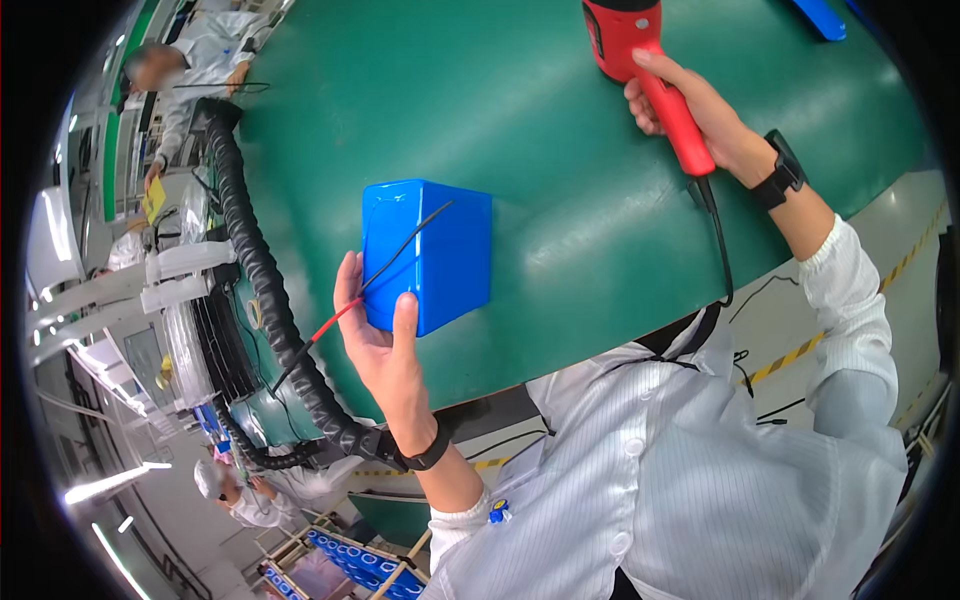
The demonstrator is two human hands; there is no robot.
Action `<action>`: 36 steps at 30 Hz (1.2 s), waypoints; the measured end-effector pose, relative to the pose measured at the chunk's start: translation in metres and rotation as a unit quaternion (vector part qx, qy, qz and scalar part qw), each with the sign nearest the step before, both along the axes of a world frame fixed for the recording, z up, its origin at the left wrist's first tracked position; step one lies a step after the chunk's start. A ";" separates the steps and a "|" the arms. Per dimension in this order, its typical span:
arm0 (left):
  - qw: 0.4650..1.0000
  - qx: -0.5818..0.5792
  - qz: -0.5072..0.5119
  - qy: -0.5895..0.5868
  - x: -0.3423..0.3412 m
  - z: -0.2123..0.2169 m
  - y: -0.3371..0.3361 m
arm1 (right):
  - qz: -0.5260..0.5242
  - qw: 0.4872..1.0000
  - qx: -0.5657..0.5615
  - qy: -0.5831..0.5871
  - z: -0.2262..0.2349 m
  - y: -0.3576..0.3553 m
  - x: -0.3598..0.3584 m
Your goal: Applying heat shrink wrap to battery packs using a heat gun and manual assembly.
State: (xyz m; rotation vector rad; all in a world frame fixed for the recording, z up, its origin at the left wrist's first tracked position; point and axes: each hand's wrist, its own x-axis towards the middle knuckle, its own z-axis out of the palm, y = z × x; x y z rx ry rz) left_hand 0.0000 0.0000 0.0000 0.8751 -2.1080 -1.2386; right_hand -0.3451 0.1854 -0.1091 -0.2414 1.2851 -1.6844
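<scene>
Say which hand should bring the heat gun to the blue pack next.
Right, likely. The right hand already grips the red heat gun by its handle; the left hand is steadying the blue wrapped pack.

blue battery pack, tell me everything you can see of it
The blue battery pack is a boxy block wrapped in glossy, smooth blue film with rounded corners. It stands on the green table near its front edge. A thin black wire and a red wire run across its face and off its left side. The left hand grips its lower left corner, thumb on the front.

White striped coat, elastic cuffs — black band on each wrist, hands bare.
</scene>
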 end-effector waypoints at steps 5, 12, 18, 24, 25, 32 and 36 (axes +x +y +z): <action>0.997 -0.046 0.041 0.048 -0.014 -0.028 0.011 | -0.031 0.984 0.053 0.170 0.007 0.005 -0.019; 0.980 -0.188 0.069 -0.001 -0.018 -0.039 0.007 | -0.121 0.918 0.159 0.342 0.009 0.019 -0.001; 0.982 -0.159 0.095 0.039 -0.019 -0.036 0.015 | -0.297 0.852 0.020 0.431 0.042 0.039 0.070; 0.989 0.001 0.071 0.133 -0.031 -0.031 0.064 | 0.015 0.875 -0.049 0.481 0.061 0.011 0.174; 0.983 -0.044 0.030 0.178 -0.033 -0.034 0.074 | 0.039 0.882 -0.076 0.464 0.060 0.002 0.184; 0.972 0.139 0.048 0.183 0.000 -0.032 0.049 | -0.032 0.875 -0.076 0.477 0.053 -0.027 0.172; 0.983 -0.012 -0.008 0.181 -0.036 -0.057 -0.008 | -0.038 0.860 -0.126 0.493 0.047 -0.027 0.157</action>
